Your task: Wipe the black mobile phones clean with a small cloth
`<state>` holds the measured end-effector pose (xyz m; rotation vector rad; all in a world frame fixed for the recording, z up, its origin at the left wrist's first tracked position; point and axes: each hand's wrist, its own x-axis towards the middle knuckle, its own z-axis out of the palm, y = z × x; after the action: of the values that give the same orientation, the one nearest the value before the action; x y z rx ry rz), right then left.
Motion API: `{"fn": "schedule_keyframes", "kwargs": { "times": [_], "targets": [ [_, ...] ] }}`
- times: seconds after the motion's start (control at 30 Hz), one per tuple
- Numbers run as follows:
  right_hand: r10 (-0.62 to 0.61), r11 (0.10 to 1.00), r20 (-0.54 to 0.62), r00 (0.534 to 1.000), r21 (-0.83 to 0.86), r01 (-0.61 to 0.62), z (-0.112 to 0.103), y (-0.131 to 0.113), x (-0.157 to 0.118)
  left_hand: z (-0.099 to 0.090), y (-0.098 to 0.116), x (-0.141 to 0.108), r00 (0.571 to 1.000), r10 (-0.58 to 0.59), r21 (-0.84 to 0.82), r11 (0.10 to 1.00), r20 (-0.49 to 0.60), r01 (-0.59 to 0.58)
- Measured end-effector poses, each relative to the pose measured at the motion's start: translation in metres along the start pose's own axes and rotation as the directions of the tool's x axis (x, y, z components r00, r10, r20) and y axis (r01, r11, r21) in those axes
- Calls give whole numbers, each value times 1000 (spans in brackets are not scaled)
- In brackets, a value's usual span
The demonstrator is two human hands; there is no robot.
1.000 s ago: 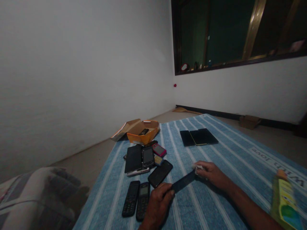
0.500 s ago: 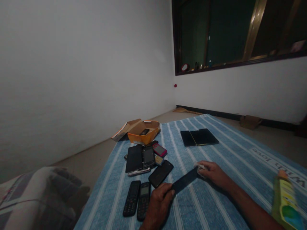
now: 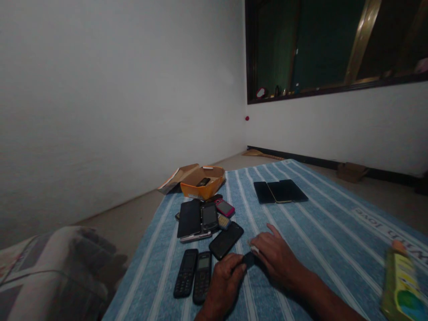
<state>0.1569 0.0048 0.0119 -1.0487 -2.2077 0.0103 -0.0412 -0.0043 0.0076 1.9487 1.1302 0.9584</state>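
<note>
My left hand [image 3: 224, 285] grips one end of a dark smartphone [image 3: 248, 260] above the striped cloth. Over most of the phone lies my right hand [image 3: 274, 258], closed on a small white wipe [image 3: 253, 248], with one finger raised. Only a short strip of the phone shows between the hands. Just left of my left hand are two black keypad phones [image 3: 202, 278], side by side. A black phone [image 3: 226, 240] rests face unclear beyond it, beside a heap of phones that includes a dark slab phone [image 3: 189, 218] and a pink-edged phone [image 3: 224, 207].
An open orange box [image 3: 202, 189] with a phone inside stands at the far left of the blue striped cloth [image 3: 321, 249]. Dark phones or tablets [image 3: 281, 191] lie in a row farther back. A yellow-green bottle [image 3: 403, 285] lies at the right edge. Bundled fabric [image 3: 56, 272] is at left.
My right hand has slid with the wipe along the phone towards my left hand, covering most of it. The left hand keeps its hold. The view has shifted slightly.
</note>
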Motion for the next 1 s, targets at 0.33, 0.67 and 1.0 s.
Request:
{"fn": "schedule_keyframes", "kwargs": {
  "times": [0.33,0.67,1.0],
  "targets": [
    [-85,993,-10,996,-86,84,28,-35,11,2,2,0,998,-15,-92,996,-53,10],
    [-37,999,145,989,12,35,0,-3,7,2,2,0,1000,2,2,1000,-22,-2],
    [83,968,176,981,220,-121,-25,44,2,1,-2,0,999,0,44,999,-33,1]
  ]
}}
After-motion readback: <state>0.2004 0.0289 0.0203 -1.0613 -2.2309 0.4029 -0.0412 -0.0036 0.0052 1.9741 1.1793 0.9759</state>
